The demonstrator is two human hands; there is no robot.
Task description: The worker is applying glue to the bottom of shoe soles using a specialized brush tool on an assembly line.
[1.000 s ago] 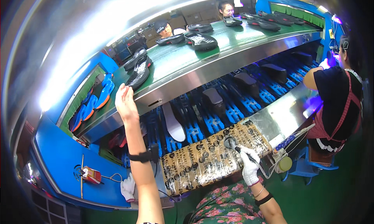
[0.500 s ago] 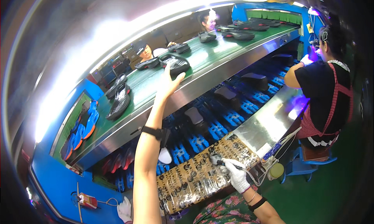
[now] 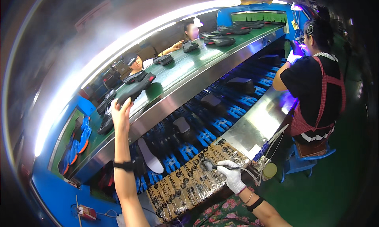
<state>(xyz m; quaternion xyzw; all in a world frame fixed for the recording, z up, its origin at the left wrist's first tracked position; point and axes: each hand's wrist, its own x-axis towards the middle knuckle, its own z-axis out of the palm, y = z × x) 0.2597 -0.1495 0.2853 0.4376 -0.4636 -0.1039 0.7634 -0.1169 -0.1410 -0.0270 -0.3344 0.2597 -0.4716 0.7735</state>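
We've got bare left hand [image 3: 121, 110] pinching black shoe sole [image 3: 138, 88] by near end, sole tilted over green belt [image 3: 189, 74]. Gloved right hand [image 3: 232, 179] wrapped round handle of round-headed tool [image 3: 207, 165], head over taped brown pad [image 3: 183, 189]; can't tell if touching. Other soles [image 3: 190, 46] sit further along belt.

Left of upper centre: black sole [image 3: 137, 88], red accents. Upper centre: green belt [image 3: 179, 79]. Lower centre: white glove [image 3: 233, 180], brown wrapped board [image 3: 185, 184], black print. Right: red-checked apron [image 3: 303, 121].
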